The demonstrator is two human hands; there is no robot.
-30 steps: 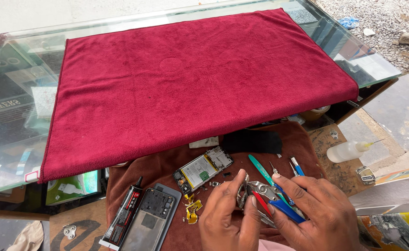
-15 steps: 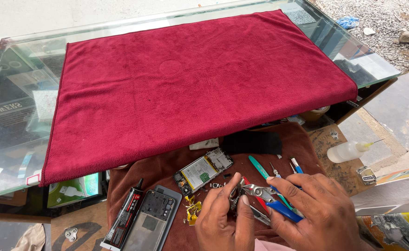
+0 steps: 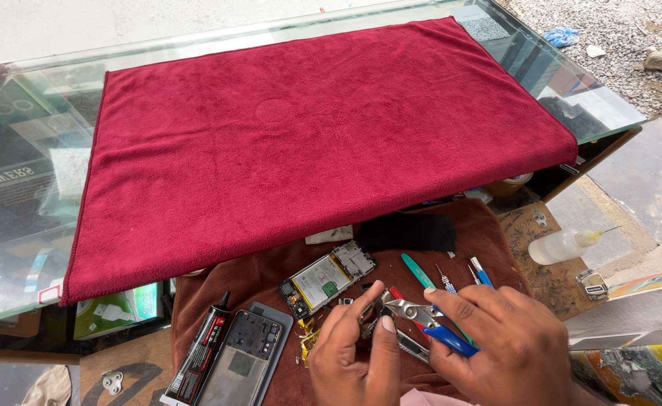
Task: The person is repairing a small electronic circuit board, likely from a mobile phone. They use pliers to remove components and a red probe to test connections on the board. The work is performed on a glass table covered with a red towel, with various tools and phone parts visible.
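Observation:
My right hand (image 3: 507,346) grips small cutting pliers with blue handles (image 3: 428,319), the metal jaws pointing left. My left hand (image 3: 353,353) pinches a small dark metal part (image 3: 372,312) right at the pliers' jaws, thumb and forefinger closed on it. Both hands hover over a dark red work cloth (image 3: 240,278) at the bottom of the view. An opened phone body with a green-labelled battery (image 3: 327,278) lies just above my left hand. A grey phone back frame (image 3: 240,361) and a black glue tube (image 3: 199,353) lie to the left.
A large red towel (image 3: 308,135) covers a glass counter (image 3: 15,195). A green-handled tool (image 3: 419,271), small screwdrivers (image 3: 462,274) and a black cloth piece (image 3: 406,231) lie on the work cloth. A clear squeeze bottle (image 3: 564,244) rests at the right. Yellow tape scraps (image 3: 304,338) sit near my left hand.
My hands have shifted slightly; the pliers' jaws now sit nearer my left fingers, which have closed on the small part. Nothing else has moved.

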